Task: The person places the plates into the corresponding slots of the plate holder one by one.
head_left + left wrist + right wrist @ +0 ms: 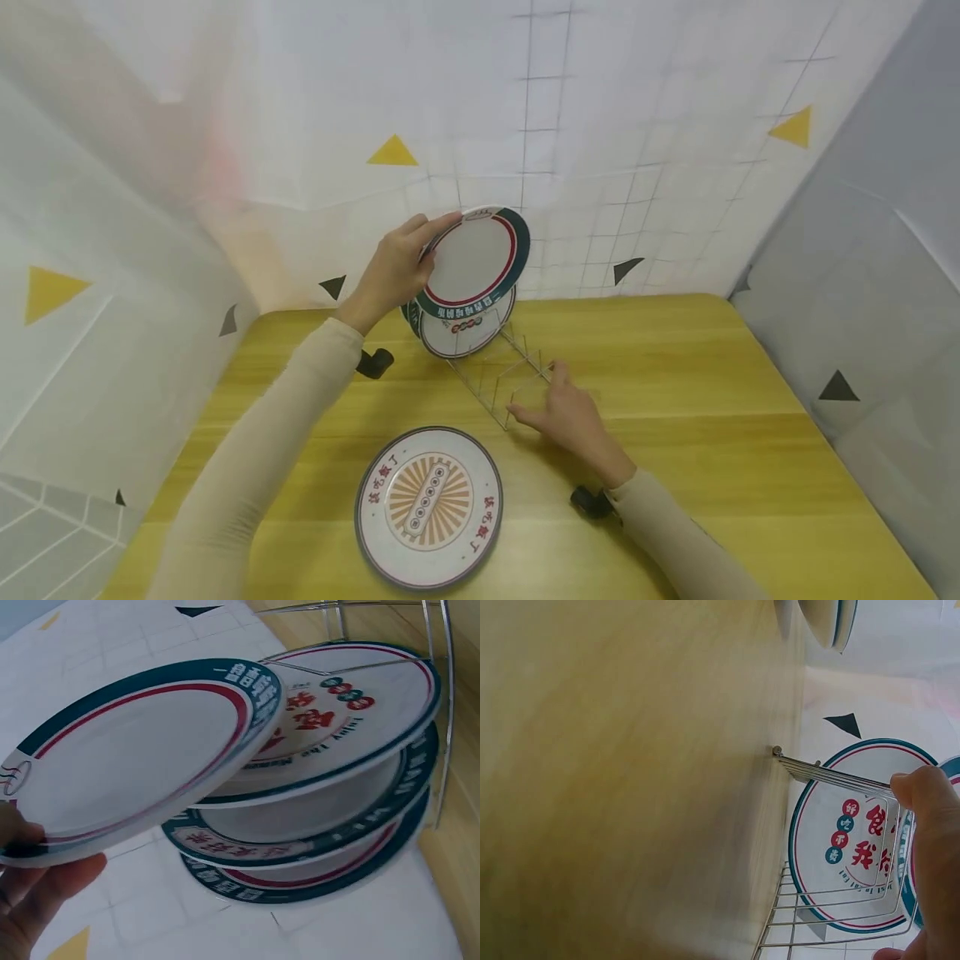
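My left hand [397, 267] grips the rim of a white plate [476, 258] with a green and red border, thumb on one face and fingers on the other. That plate is tilted and raised over the far end of a wire plate rack [477, 397]. Several plates stand in the rack there; the nearest, with red lettering [330, 727], partly hides behind the held one. My right hand [573, 417] holds the rack's near end between thumb and fingers. In the right wrist view, a fingertip [911, 787] lies on the top wire.
A round plate [429, 508] with an orange sunburst and dark rim lies face up on the wooden table [675, 467], in front of the rack. White sheeting [300, 100] with grid lines and triangles walls the table's back and sides.
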A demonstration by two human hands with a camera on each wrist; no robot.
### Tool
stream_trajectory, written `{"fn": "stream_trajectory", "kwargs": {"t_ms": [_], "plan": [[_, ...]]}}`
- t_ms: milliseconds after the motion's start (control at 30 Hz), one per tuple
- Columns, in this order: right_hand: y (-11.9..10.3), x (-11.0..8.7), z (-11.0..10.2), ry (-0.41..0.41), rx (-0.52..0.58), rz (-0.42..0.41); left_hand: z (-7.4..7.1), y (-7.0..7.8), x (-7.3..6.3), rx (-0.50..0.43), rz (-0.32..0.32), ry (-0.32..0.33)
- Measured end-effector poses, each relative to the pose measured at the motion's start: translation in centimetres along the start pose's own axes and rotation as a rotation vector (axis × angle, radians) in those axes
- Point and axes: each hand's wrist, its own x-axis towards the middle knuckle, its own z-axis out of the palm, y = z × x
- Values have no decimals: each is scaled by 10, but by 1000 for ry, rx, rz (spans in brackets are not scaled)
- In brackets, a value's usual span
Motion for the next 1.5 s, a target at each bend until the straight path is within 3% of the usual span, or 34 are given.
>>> {"fn": "stream_trajectory", "kwargs": {"t_ms": [333, 600, 933, 1333, 1500], "plan": [[-1, -3, -2, 16, 8, -1, 17, -2, 1, -8, 16, 7], [-1, -2, -4, 7, 31, 13, 27, -5, 1, -32, -18, -7], [0, -3, -3, 18, 30, 6, 44, -10, -9, -56, -72, -44], [0, -2, -3, 14, 38, 12, 51, 0, -18, -61, 18, -30], [0, -2, -3, 8, 41, 15, 55, 3, -24, -43, 16, -38]]}}
